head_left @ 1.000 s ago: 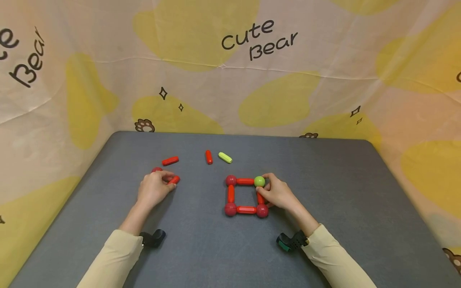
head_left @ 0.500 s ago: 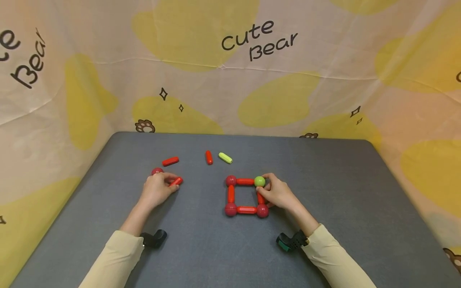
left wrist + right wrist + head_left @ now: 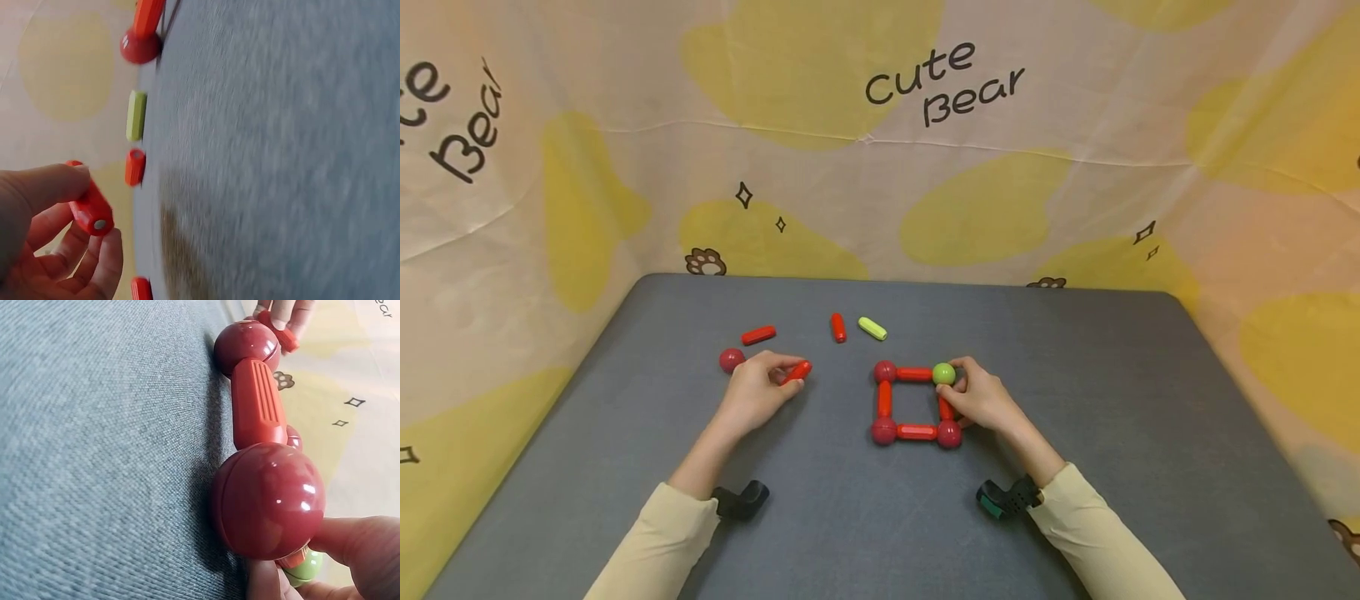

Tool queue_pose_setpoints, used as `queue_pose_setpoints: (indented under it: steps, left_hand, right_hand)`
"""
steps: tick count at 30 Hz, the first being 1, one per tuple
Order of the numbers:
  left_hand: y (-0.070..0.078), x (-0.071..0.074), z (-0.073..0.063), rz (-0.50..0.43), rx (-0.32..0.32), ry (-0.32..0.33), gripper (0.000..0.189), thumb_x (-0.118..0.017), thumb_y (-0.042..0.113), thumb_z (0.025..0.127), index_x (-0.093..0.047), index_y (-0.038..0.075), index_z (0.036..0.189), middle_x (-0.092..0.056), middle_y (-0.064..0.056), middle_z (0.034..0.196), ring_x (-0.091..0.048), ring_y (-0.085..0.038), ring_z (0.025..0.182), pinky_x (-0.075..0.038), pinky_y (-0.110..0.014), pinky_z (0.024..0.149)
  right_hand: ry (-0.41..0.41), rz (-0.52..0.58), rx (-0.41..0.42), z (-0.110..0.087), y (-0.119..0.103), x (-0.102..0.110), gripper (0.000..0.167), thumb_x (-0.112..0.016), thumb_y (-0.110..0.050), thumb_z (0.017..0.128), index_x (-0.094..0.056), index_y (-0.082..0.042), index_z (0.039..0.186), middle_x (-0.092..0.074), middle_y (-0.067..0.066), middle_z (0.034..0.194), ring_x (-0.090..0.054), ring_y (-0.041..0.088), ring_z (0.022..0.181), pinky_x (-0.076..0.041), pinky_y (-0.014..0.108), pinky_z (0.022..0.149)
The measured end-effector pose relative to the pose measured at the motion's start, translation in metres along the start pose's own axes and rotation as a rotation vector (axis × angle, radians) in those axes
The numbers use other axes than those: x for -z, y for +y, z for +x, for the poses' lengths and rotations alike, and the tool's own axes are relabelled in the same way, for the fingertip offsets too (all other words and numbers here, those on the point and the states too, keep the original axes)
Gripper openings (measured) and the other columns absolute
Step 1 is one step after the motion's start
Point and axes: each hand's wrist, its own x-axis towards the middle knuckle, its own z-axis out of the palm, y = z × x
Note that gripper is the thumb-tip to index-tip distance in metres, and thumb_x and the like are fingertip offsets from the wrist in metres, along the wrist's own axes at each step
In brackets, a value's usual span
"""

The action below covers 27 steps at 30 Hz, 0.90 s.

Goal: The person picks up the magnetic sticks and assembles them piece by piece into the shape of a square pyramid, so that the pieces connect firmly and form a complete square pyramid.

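My left hand (image 3: 758, 390) pinches a red magnetic rod (image 3: 92, 209) between thumb and fingers, held up off the table; a metal dot shows at the rod's end. To the right on the table lies a square of red rods with balls at its corners: dark red balls (image 3: 884, 431) at three, a green ball (image 3: 943, 373) at the far right one. My right hand (image 3: 985, 396) grips the square's right-side rod (image 3: 946, 408), thumb on the inner side near the green ball. In the right wrist view a dark red corner ball (image 3: 269, 501) hides most of that rod.
Behind my left hand lie a loose dark red ball (image 3: 732, 360) and a red rod (image 3: 758, 335). Farther back are another red rod (image 3: 838, 327) and a yellow-green rod (image 3: 872, 328). A printed cloth (image 3: 820, 167) hangs behind the grey table (image 3: 1075, 350).
My left hand has moved right with the red rod, away from the loose red ball, which now shows more fully. My right hand stays on the square.
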Motion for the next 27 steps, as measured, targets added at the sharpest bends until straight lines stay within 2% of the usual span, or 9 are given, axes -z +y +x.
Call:
queue_pose_setpoints:
  steps: [7, 15, 21, 27]
  left_hand:
    - [0.018, -0.015, -0.004, -0.082, -0.105, 0.008, 0.027, -0.072, 0.009, 0.077, -0.068, 0.006, 0.103, -0.064, -0.007, 0.095, -0.061, -0.017, 0.077, -0.050, -0.030, 0.069]
    - [0.041, -0.027, -0.008, -0.231, -0.129, -0.077, 0.025, -0.073, 0.008, 0.076, -0.065, 0.010, 0.100, -0.067, -0.003, 0.090, -0.062, -0.013, 0.077, -0.053, -0.026, 0.071]
    - [0.052, -0.037, -0.011, -0.276, -0.156, -0.137, 0.024, -0.074, 0.007, 0.075, -0.064, 0.012, 0.097, -0.066, 0.000, 0.086, -0.062, -0.010, 0.077, -0.052, -0.024, 0.070]
    - [0.061, -0.046, -0.015, -0.323, -0.213, -0.210, 0.024, -0.074, 0.006, 0.075, -0.064, 0.012, 0.096, -0.065, 0.001, 0.089, -0.064, -0.009, 0.079, -0.052, -0.021, 0.070]
  right_hand:
    - [0.002, 0.006, 0.003, 0.001, 0.000, 0.001, 0.051, -0.063, -0.021, 0.086, -0.042, -0.002, 0.129, -0.061, 0.008, 0.081, -0.058, 0.012, 0.049, -0.050, 0.028, 0.046]
    - [-0.002, 0.006, 0.007, 0.001, -0.001, 0.002, 0.051, -0.063, -0.021, 0.086, -0.041, -0.001, 0.129, -0.061, 0.009, 0.082, -0.058, 0.012, 0.050, -0.051, 0.028, 0.047]
    - [-0.008, 0.007, 0.006, 0.001, -0.001, 0.002, 0.051, -0.062, -0.021, 0.087, -0.041, -0.002, 0.129, -0.062, 0.009, 0.083, -0.058, 0.012, 0.050, -0.051, 0.028, 0.047]
    - [-0.013, 0.002, 0.004, 0.001, -0.002, 0.002, 0.051, -0.062, -0.021, 0.087, -0.041, -0.002, 0.129, -0.061, 0.009, 0.083, -0.058, 0.012, 0.049, -0.050, 0.028, 0.047]
